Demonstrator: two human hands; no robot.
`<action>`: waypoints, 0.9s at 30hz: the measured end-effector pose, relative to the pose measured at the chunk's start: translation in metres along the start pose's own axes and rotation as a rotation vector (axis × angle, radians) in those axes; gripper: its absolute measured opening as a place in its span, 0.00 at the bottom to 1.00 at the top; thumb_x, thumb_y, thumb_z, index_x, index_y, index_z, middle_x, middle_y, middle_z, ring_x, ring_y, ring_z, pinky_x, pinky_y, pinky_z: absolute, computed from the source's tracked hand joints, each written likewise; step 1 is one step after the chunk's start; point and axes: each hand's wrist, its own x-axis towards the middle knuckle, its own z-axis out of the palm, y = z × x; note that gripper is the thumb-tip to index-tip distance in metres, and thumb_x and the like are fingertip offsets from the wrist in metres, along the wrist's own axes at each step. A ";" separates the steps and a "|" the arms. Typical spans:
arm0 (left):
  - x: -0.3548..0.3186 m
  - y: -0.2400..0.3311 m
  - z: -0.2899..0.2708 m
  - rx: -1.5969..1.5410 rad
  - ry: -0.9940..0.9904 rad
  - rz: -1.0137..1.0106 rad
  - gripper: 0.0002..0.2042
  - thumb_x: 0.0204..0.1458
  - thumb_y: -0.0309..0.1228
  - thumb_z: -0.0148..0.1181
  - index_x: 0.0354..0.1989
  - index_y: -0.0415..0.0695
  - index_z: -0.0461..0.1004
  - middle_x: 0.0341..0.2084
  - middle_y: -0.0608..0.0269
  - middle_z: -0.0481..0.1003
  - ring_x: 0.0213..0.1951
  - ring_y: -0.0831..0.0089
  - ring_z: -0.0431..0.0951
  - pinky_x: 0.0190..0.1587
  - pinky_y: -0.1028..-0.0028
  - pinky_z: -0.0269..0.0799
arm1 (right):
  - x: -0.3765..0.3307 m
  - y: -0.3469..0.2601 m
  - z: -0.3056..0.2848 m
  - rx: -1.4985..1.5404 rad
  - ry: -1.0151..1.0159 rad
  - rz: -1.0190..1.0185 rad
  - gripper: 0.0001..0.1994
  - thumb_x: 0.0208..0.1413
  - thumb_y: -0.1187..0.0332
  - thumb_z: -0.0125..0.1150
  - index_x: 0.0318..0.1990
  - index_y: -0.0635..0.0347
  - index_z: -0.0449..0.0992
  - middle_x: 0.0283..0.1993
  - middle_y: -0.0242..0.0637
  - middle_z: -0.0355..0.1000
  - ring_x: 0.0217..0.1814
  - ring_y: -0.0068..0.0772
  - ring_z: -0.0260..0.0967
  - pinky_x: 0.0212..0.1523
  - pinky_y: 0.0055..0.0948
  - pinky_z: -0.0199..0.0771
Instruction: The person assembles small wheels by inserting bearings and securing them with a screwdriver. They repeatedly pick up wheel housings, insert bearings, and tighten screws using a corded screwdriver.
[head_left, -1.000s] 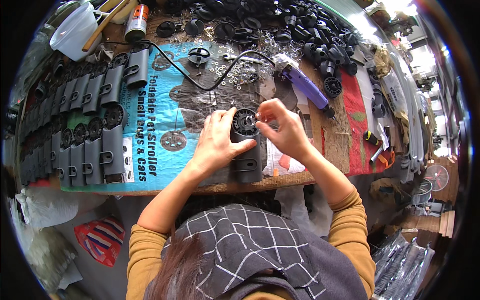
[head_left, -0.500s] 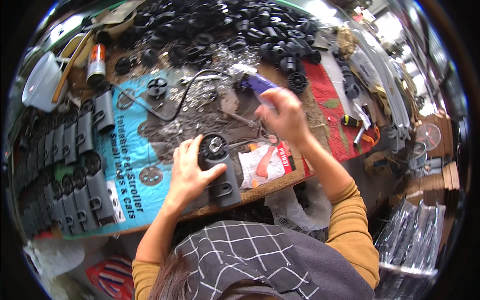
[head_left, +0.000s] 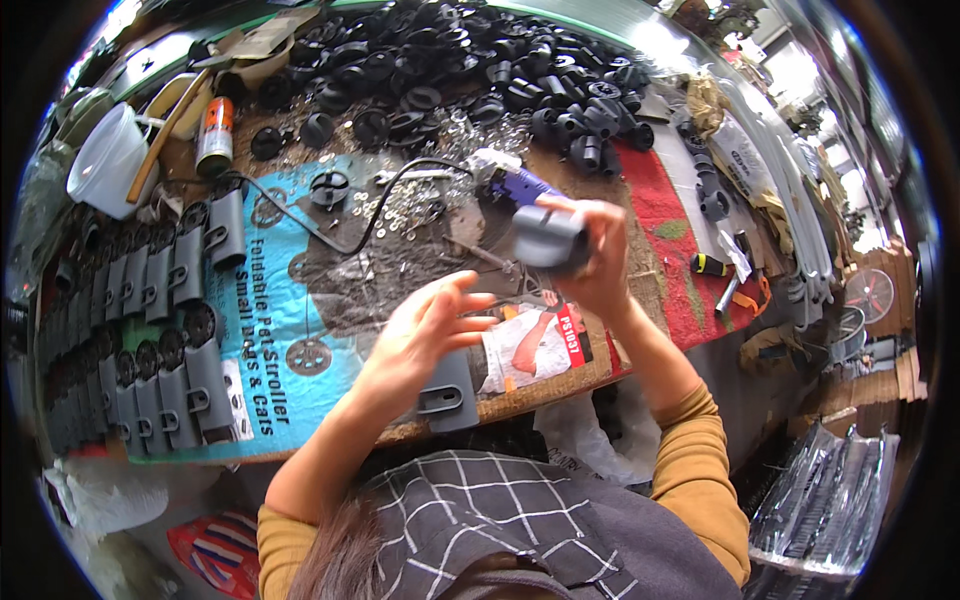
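My right hand (head_left: 603, 250) is closed round a dark grey, rounded plastic part (head_left: 548, 240), blurred, held up over the bench. Just beyond it lies a purple tool (head_left: 522, 187) with a black cord. My left hand (head_left: 425, 328) hangs open, palm turned inward and fingers stretched toward the right. Below its fingers a grey plastic housing (head_left: 450, 398) with a slot rests at the bench's near edge. The upper end of that housing is hidden behind the hand.
Rows of similar grey housings (head_left: 165, 395) stand at the left. A heap of black plastic parts (head_left: 430, 60) covers the far side. Small metal rings (head_left: 395, 205) lie mid-bench. A spray can (head_left: 215, 140) and white tub (head_left: 105, 165) stand far left; a yellow-black tool (head_left: 710, 265) lies right.
My left hand has let go of the grey housing and lifted, opening. My right hand has come nearer from beside the purple tool and now holds a dark grey plastic part.
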 end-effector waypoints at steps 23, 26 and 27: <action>-0.010 -0.014 -0.045 1.186 0.249 0.230 0.47 0.39 0.52 0.72 0.64 0.38 0.60 0.56 0.48 0.63 0.59 0.52 0.61 0.64 0.56 0.55 | -0.043 -0.056 0.020 -0.127 -0.339 0.714 0.18 0.44 0.78 0.70 0.44 0.63 0.72 0.59 0.48 0.69 0.54 0.42 0.73 0.48 0.36 0.76; -0.006 -0.030 -0.053 1.292 0.229 0.160 0.48 0.35 0.54 0.72 0.63 0.38 0.62 0.56 0.49 0.64 0.59 0.52 0.61 0.64 0.59 0.54 | -0.046 -0.050 0.025 -0.289 -0.404 0.547 0.18 0.43 0.74 0.71 0.43 0.61 0.70 0.52 0.44 0.73 0.55 0.46 0.68 0.50 0.38 0.70; -0.004 -0.034 -0.054 1.298 0.250 0.170 0.48 0.35 0.54 0.72 0.63 0.38 0.63 0.56 0.49 0.64 0.59 0.52 0.61 0.64 0.59 0.54 | -0.042 -0.050 0.027 -0.287 -0.330 0.506 0.18 0.44 0.73 0.70 0.42 0.61 0.70 0.52 0.44 0.74 0.53 0.46 0.69 0.51 0.38 0.69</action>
